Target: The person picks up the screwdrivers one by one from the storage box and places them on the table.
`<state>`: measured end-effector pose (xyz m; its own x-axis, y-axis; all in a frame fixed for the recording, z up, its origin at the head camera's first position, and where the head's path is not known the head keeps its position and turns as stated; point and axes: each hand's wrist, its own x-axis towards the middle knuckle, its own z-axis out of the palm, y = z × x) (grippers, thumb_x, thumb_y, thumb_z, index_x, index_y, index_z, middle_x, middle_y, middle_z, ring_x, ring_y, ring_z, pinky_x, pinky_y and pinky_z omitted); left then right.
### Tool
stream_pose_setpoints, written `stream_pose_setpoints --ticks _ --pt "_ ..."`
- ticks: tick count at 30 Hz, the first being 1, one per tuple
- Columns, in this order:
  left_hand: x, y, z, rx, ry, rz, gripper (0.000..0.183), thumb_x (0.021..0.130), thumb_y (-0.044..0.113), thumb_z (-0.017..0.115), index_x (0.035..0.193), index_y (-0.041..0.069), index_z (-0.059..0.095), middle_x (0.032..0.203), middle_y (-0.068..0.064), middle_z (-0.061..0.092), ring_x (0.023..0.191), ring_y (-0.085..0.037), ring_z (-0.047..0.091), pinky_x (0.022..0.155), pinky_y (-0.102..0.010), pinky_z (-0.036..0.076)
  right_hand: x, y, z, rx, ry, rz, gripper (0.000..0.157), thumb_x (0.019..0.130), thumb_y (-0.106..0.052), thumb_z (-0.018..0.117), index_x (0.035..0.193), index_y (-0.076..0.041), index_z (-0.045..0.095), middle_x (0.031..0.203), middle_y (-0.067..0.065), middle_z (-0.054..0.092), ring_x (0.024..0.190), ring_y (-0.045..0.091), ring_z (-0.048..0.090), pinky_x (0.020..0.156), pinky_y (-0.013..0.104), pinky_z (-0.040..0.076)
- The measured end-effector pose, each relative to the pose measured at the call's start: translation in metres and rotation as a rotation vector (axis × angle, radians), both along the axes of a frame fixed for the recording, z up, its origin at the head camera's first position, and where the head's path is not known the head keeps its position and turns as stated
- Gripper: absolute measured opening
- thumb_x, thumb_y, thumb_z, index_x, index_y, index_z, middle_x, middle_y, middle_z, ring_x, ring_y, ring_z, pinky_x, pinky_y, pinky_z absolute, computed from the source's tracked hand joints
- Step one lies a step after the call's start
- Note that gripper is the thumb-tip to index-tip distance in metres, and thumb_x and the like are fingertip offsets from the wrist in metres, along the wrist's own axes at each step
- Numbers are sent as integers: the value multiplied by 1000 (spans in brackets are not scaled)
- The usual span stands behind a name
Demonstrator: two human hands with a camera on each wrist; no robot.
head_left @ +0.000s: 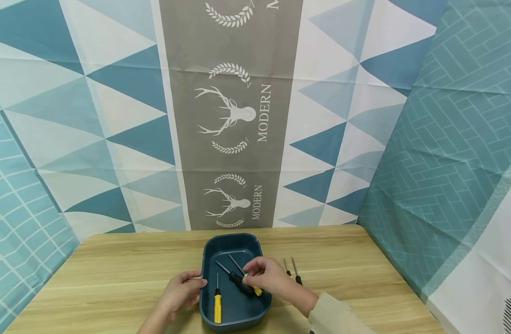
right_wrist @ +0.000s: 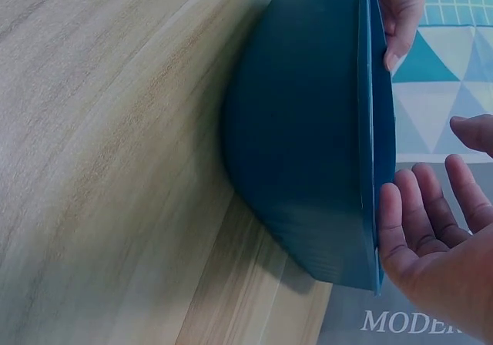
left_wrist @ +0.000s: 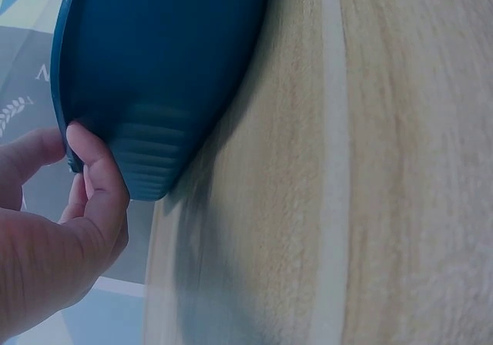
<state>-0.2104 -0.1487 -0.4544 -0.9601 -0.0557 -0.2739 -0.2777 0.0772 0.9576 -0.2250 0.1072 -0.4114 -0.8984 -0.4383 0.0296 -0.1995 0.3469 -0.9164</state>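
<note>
screwdriver with a yellow handle [head_left: 257, 291] lies in the blue tray [head_left: 240, 311], its handle just under the right hand [head_left: 265, 276], beside a black-handled screwdriver [head_left: 235, 279]; i cannot tell if the fingertips touch it. that hand's thumb stands apart from its loosely bent fingers. the left hand [head_left: 182, 291] pinches the tray's left rim, near a second yellow-handled screwdriver [head_left: 218, 308].

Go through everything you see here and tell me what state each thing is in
Blue tray: upright on the table.
Left yellow screwdriver: lying in the tray.
Black-handled screwdriver: lying diagonally in the tray.
Right yellow screwdriver: in the tray, partly hidden.
Two outer screwdrivers: on the table, partly hidden.
Left grip: pinching the tray's rim.
Right grip: thumb and fingers apart, over the tray, holding nothing.
Printed cloth: creased.
</note>
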Motion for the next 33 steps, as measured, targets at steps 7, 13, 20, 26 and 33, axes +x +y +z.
stream_pose_setpoints --ticks 7,13,20,26,33 --pt "-1 0 -3 -3 -2 10 52 84 15 67 126 -6 47 96 -9 63 75 -16 62 65 -30 53 0 -6 -2 14 -24 -8 21 82 -14 71 101 -7 65 85 2 61 74 14 55 60 22 47" --pt "-1 -1 -2 -10 -8 4 53 83 17 68 127 -6 47 98 -10 63 77 -16 62 66 -30 54 3 -13 -3 21 -40 -10 23 82 -15 71 101 -6 65 84 2 61 69 14 53 57 23 45" --pt "0 -1 0 -17 -9 2 53 84 17 67 127 -6 47 100 -11 63 77 -15 61 66 -30 54 5 -20 -6 8 -58 4 21 82 -14 71 100 -5 65 80 1 61 59 12 50 52 23 44" --pt "0 -1 0 -8 -5 6 52 84 16 66 127 -6 47 99 -10 62 76 -15 61 66 -30 54 5 -26 -9 -1 -61 -3 24 82 -14 71 101 -2 65 78 0 61 58 11 50 51 22 44" --pt "1 -1 0 3 0 0 51 85 16 65 127 -6 47 98 -10 63 76 -16 62 67 -30 54 6 -31 -10 30 -73 -25 23 80 -16 72 99 -3 66 77 0 60 58 12 50 50 23 44"
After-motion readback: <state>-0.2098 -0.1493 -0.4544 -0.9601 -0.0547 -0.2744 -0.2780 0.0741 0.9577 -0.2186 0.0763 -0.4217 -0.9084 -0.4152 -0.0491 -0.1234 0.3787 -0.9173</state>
